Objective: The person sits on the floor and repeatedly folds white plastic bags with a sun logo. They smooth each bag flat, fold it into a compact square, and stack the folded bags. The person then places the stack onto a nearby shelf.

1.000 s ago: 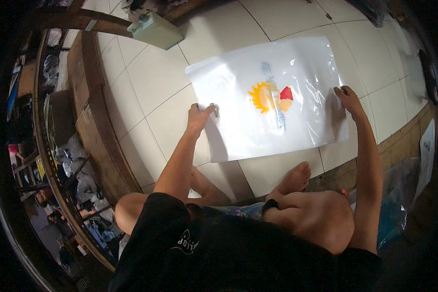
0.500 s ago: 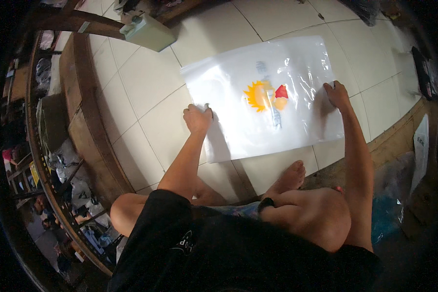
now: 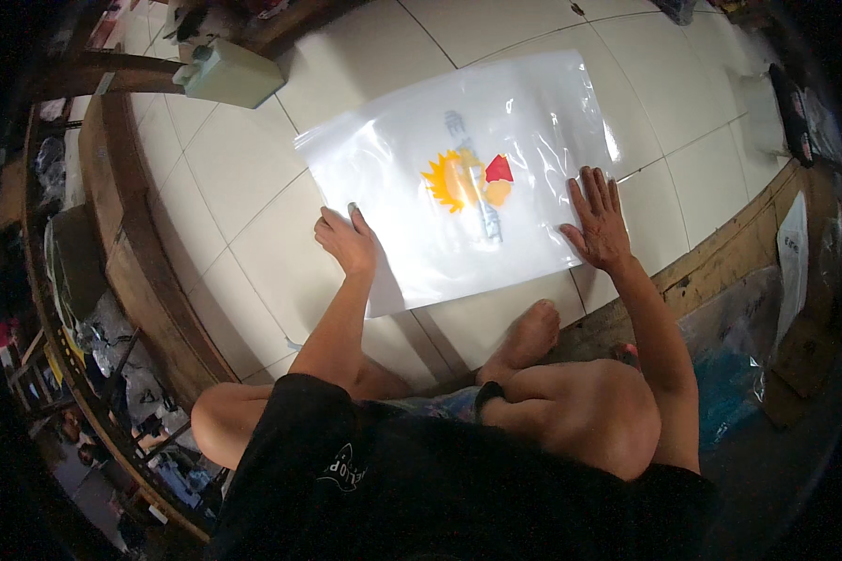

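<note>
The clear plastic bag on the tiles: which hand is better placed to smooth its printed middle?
Probably the right hand: it lies flat and open on the plastic bag, beside the print. The left hand is curled at the bag's left edge, seemingly pinching it.

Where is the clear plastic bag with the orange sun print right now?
In the head view, the clear plastic bag with the orange sun print lies flat on the white tiled floor, upper centre, with the left hand and right hand on its near edge.

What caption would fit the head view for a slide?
Seated person presses left hand and flat right hand on clear printed plastic bag spread over white tiled floor.
</note>
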`<control>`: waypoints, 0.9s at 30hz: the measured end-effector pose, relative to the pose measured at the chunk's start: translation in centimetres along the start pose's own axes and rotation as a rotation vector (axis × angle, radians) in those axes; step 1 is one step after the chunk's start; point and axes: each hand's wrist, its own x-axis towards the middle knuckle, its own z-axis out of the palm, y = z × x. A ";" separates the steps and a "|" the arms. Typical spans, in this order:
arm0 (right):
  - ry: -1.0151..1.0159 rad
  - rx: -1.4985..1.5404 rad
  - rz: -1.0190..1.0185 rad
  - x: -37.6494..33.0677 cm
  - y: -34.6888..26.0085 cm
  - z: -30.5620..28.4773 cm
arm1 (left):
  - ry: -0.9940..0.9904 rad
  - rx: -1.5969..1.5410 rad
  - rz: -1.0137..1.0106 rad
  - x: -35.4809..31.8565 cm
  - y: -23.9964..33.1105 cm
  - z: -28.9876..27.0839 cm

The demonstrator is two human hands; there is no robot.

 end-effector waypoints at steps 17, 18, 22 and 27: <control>-0.097 -0.009 0.065 -0.1 0.2 1.5 | 0.023 -0.542 -0.017 -1.9 8.6 -1.2; -0.102 -0.012 0.053 0.3 0.1 1.3 | -0.105 -0.624 0.139 -4.7 10.5 2.2; -0.079 -0.042 0.050 0.2 0.6 2.1 | -0.475 -0.270 0.853 -11.1 24.1 2.9; -0.085 -0.023 0.075 0.2 0.3 2.2 | -0.462 -0.136 0.867 -10.3 19.9 3.7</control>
